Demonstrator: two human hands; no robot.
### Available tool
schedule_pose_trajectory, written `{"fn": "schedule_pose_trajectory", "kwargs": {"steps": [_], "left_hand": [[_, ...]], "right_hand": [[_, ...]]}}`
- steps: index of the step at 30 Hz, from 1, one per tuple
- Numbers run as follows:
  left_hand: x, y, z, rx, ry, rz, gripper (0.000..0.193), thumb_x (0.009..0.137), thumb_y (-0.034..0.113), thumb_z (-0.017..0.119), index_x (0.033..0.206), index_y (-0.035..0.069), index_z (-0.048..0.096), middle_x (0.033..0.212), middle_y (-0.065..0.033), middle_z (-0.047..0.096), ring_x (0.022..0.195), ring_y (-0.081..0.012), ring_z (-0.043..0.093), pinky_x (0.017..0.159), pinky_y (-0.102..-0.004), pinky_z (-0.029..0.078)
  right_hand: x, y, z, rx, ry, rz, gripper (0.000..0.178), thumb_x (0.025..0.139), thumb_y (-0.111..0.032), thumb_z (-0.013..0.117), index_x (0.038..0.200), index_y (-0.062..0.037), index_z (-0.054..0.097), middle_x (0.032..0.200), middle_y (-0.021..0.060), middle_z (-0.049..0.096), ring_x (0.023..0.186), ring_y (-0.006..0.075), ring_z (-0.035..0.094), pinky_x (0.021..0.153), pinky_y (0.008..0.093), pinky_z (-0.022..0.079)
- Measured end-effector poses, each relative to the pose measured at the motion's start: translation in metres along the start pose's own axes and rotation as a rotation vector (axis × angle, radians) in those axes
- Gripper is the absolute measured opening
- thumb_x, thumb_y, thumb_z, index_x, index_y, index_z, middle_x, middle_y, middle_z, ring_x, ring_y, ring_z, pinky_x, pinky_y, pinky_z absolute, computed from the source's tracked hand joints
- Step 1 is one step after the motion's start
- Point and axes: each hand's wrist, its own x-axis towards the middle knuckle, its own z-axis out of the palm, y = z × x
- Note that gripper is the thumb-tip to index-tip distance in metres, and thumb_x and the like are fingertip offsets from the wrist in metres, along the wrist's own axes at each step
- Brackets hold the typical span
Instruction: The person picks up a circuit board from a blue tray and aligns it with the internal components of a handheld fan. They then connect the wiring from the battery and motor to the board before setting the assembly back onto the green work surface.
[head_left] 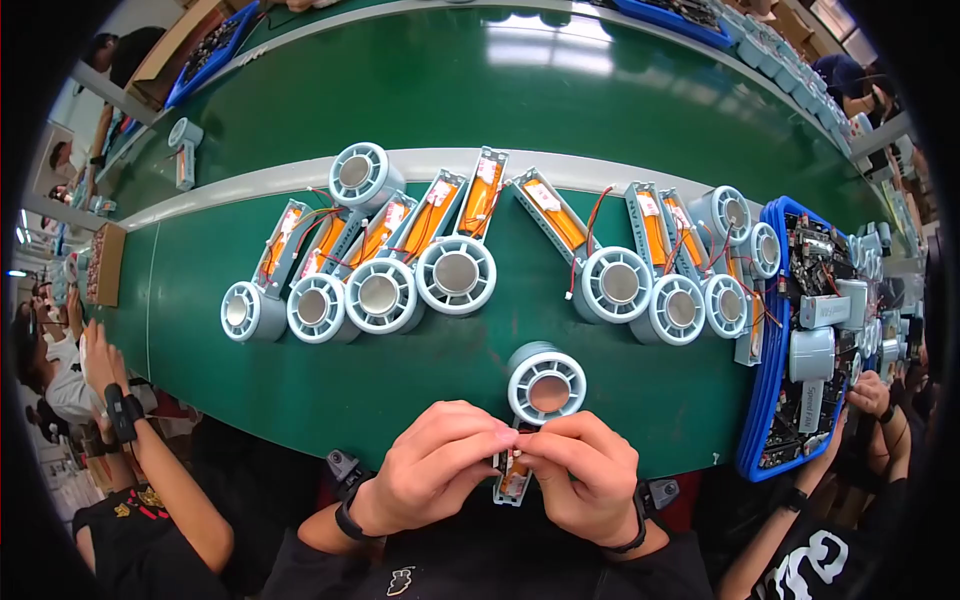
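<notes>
At the near edge of the bench (400, 390), a pale blue fan (548, 391) sits with its open handle (512, 488) closest. The left hand (432, 463) and right hand (588, 470) meet over that handle, both pinching small wiring (516, 453), mostly hidden from sight. Farther out, similar fans (381, 296) lie in two groups, orange inserts (434, 215) showing in several; to the right, stacked blue trays (768, 372) hold dark parts (814, 245).

The left forearm (325, 528) and right forearm (652, 540) slant inward from either side of the torso (480, 562). Just beyond it, the left grip (432, 460) and right grip (585, 468) almost meet, thumbs and forefingers pinching, other fingers curled.
</notes>
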Motion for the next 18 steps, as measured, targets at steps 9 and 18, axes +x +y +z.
{"fn": "schedule_pose_trajectory", "kwargs": {"steps": [9, 18], "left_hand": [[0.0, 0.002, 0.007, -0.036, 0.021, 0.001, 0.038, 0.075, -0.007, 0.079, 0.111, 0.001, 0.069, 0.107, -0.0135, 0.07, 0.097, -0.0309, 0.07, 0.087, -0.0425, 0.06], [-0.004, -0.002, 0.014, 0.007, 0.089, 0.069, 0.037, 0.075, -0.007, 0.082, 0.109, 0.002, 0.069, 0.105, -0.0132, 0.07, 0.094, -0.0295, 0.071, 0.087, -0.0449, 0.062]], "right_hand": [[0.01, 0.008, -0.001, -0.068, -0.054, -0.202, 0.016, 0.076, 0.008, 0.076, 0.089, 0.0008, 0.071, 0.085, 0.0115, 0.073, 0.067, 0.0231, 0.071, 0.058, 0.0287, 0.055], [0.006, 0.018, -0.003, -0.069, -0.074, -0.312, 0.024, 0.073, 0.008, 0.074, 0.095, -0.0001, 0.071, 0.089, 0.01, 0.075, 0.064, 0.0211, 0.07, 0.049, 0.0279, 0.047]]}}
